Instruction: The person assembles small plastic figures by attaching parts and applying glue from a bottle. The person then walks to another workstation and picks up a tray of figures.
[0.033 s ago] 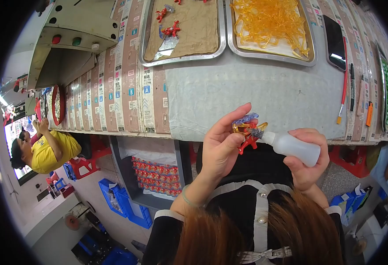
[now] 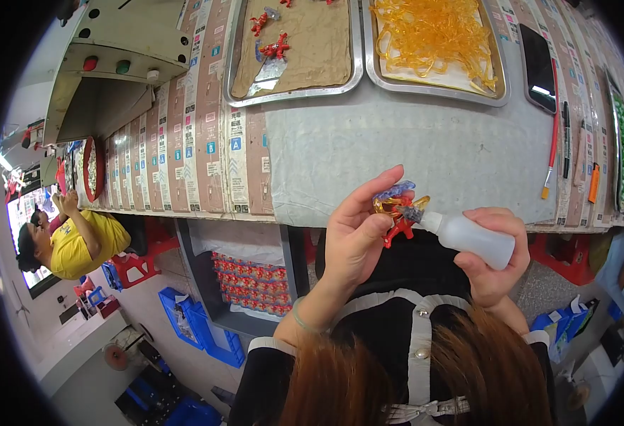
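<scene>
Your left hand (image 2: pixel 354 238) holds a small red toy figurine (image 2: pixel 399 233) with translucent blue and amber parts, its fingers (image 2: pixel 376 187) closed narrowly around it. The figurine is in the air over the near edge of the gray sheet (image 2: pixel 411 142) that covers part of the table (image 2: pixel 205 156). Your right hand (image 2: pixel 500 248), also near that edge of the sheet, grips a translucent white squeeze bottle (image 2: pixel 475 241), fingers curled over the top and thumb beneath. You have the bottle tilted with its tip end toward the figurine's dark gray part; whether the two touch, you cannot tell from this view.

Along the far side of the sheet, a metal tray (image 2: pixel 359 50) lined with brown paper carries a few more red figurines (image 2: pixel 275 47), and just to its right a second metal tray (image 2: pixel 436 94) holds a heap of amber plastic strips (image 2: pixel 432 35). Near the right edge of the sheet you have a black smartphone (image 2: pixel 537 67), a red-handled brush (image 2: pixel 554 135), a black pen (image 2: pixel 566 135) and an orange cutter (image 2: pixel 594 183). Below and left of the sheet, a gray bin (image 2: pixel 202 284) holds rows of red pieces (image 2: pixel 251 284). Well left of the sheet, a person in a yellow shirt (image 2: pixel 88 245) is beside the table.
</scene>
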Available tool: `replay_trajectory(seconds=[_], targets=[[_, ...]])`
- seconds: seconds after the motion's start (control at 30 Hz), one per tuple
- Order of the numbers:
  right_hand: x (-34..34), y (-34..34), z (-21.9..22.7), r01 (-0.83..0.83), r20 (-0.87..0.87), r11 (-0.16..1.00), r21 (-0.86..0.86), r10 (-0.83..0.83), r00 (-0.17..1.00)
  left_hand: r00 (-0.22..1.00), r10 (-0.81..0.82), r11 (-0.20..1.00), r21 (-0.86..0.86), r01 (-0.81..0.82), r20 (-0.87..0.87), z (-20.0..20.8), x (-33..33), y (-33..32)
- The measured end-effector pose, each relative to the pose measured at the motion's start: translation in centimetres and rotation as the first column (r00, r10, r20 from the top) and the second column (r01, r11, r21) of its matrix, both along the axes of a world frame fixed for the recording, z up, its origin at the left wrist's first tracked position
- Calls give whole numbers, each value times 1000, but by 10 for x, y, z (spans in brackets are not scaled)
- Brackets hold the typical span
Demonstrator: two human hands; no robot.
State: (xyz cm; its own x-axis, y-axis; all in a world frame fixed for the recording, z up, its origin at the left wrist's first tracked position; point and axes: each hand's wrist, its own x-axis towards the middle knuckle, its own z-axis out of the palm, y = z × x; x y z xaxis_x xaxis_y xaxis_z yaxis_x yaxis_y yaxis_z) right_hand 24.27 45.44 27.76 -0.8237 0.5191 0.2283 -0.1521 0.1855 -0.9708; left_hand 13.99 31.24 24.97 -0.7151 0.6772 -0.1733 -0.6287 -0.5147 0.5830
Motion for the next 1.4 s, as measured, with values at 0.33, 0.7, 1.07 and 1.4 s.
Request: replay_trajectory(seconds=[0.33, 0.7, 1.07, 1.4], targets=[[-1, 2, 7, -35, -47, 968, 248, 48, 998, 1000, 7, 1000, -18, -7, -17, 0, 0, 0], [-1, 2, 7, -21, -54, 964, 264, 37, 998, 1000, -6, 1000, -11, 6, -6, 1, 0, 0], [2, 0, 6, 163, -68, 976, -145, -174, 982, 997, 68, 997, -46, -67, 21, 1, -4, -2], [5, 5, -1, 76, -3, 987, -142, -77, 997, 970, 165, 967, -223, -123, 179, 6, -3, -1]])
